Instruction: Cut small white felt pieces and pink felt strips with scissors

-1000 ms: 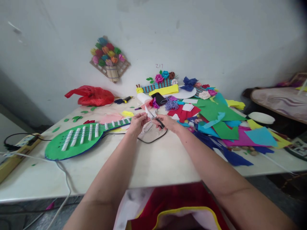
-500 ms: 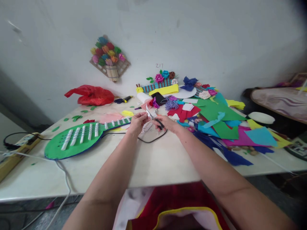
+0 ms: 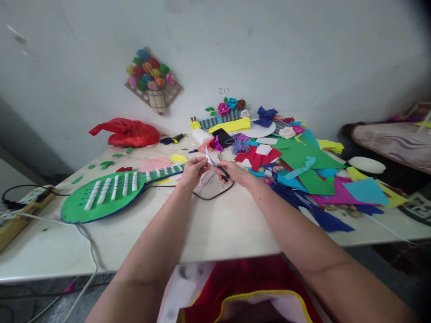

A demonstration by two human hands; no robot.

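My right hand is closed around the black handles of a pair of scissors, whose blades point up and left towards my other hand. My left hand pinches a small piece of white paper at the blades. Whether the blades touch the paper, I cannot make out. Just left of my left hand lies a green guitar-shaped craft with white rolled strips and thin strings across it. A black cable loops on the table under both hands.
Coloured paper sheets and scraps crowd the table's right side. A red plastic bag stands at the back left. Purple yarn and a black phone-like object lie beyond my hands. A power strip sits at the left edge.
Both hands stay almost where they were, with the paper and the scissors still held. The scissors' handles have shifted very slightly, and the whole view has moved a little.
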